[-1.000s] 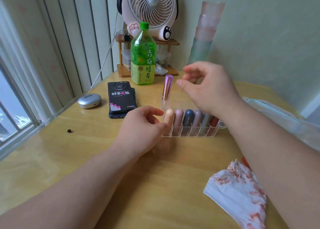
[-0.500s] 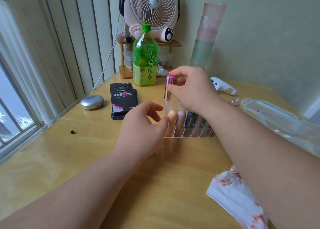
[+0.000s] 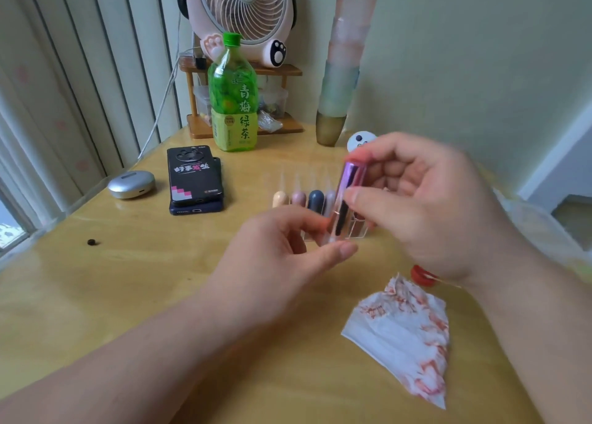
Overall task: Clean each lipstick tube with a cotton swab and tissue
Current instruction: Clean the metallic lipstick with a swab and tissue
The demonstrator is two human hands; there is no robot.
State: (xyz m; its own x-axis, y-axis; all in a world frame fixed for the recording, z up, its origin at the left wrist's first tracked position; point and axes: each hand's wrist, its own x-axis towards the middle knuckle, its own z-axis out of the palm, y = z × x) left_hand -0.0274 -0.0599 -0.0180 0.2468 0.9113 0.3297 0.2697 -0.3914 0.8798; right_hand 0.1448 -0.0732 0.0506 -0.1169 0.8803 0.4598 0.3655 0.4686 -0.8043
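Just above the clear rack (image 3: 360, 228), the right hand (image 3: 426, 205) pinches the purple lipstick tube (image 3: 348, 193) upright while the left hand (image 3: 282, 253) flanks its base with thumb and forefinger, contact too blurred to tell; a slip in uncapping could drop it onto the racked lipsticks (image 3: 315, 199).

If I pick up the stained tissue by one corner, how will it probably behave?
The tissue looks thin and creased, so it would likely hang limp rather than keep its shape. It seems very light; a push may only crumple it. Its reddish smears might rub off on touch; whether they are dry is unclear.
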